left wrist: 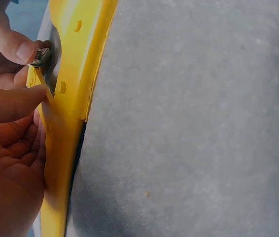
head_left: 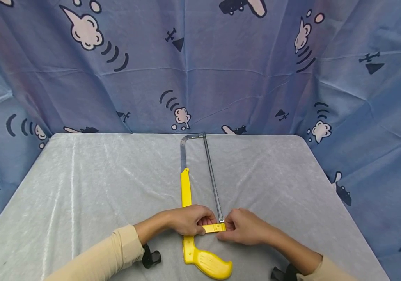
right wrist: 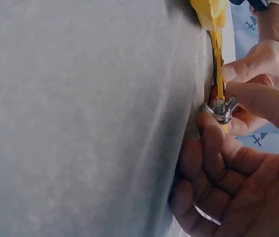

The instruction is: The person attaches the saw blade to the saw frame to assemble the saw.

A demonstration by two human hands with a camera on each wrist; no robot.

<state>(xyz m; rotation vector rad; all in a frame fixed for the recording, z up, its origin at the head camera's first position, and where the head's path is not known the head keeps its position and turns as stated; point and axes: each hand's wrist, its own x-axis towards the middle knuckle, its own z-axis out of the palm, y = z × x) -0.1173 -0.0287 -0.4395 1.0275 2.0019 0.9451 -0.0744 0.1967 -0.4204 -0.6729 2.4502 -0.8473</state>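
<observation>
A hacksaw point(head_left: 185, 187) lies on the table, its yellow handle point(head_left: 212, 264) toward me and its grey metal bow point(head_left: 183, 152) at the far end. The thin grey blade point(head_left: 213, 179) runs down the right side to a short yellow arm point(head_left: 210, 228). My left hand point(head_left: 188, 219) reaches across the yellow frame and pinches that arm between thumb and fingers. At the arm's outer end, my right hand point(head_left: 246, 227) pinches a metal wing nut point(right wrist: 223, 112) with thumb and forefinger; its other fingers are curled. The left wrist view partly hides the arm behind the left fingers.
A light grey cloth covers the table point(head_left: 91, 195). Behind and around it hangs a blue patterned curtain point(head_left: 221, 89). Black wrist gear shows below the left wrist point(head_left: 150, 256) and near the right sleeve point(head_left: 321, 269).
</observation>
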